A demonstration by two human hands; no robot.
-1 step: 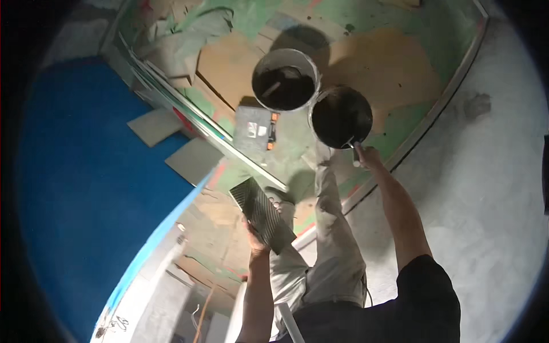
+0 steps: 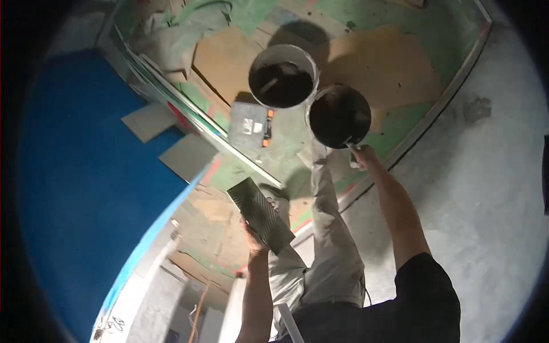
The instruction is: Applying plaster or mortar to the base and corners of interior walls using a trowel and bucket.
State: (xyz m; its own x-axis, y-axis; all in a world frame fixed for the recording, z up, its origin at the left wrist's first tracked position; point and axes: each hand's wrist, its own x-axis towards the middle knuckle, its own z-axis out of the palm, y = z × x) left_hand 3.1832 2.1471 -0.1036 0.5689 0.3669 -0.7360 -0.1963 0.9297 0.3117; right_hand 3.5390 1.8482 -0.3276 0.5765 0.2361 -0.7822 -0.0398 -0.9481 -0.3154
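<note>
Since the earlier frame the whole scene sits slightly higher and further left: the two buckets, the tile and both hands have all shifted a little that way, with their places relative to one another unchanged. At the far left lies a blue floor covering [image 2: 86,171] with two pale square tiles [image 2: 150,121] on its upper right edge. Just left of centre, the left hand [image 2: 255,240] is closed around the lower edge of a dark ribbed tile [image 2: 260,214], held tilted above the person's legs. Above it, a grey box with orange trim [image 2: 250,126] lies on the floor. At upper centre stands a pale bucket [image 2: 283,77] of dark mix, touching a black bucket [image 2: 340,116] to its right. The right hand [image 2: 364,155] is closed on a tool handle [image 2: 350,146] reaching into the black bucket's lower rim. Bare grey concrete [image 2: 486,188] fills the right.
</note>
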